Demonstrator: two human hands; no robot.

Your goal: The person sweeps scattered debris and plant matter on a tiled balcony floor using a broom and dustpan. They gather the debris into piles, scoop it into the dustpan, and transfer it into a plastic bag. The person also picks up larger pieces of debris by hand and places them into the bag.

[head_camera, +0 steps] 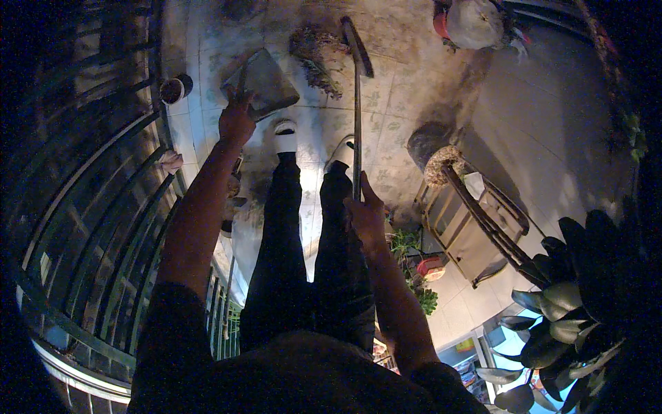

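Observation:
My left hand [238, 123] grips the handle of a grey dustpan [269, 83], which lies low over the tiled floor ahead of my left foot. In my right hand [366, 209] is the long stick of a broom [357, 114]. The broom's dark head [358, 46] rests at the far end, on or just above the tiles. Between dustpan and broom head lies a heap of dry leaves and plant debris [320, 67]. My two feet in light shoes stand just short of the dustpan.
A metal railing [98, 222] runs along the left, with a small pot [172, 90] beside it. To the right stand a potted plant's trunk [476, 207], a folding chair or rack [465, 238] and green plants [406, 243]. A round pale container [475, 23] is at the top right.

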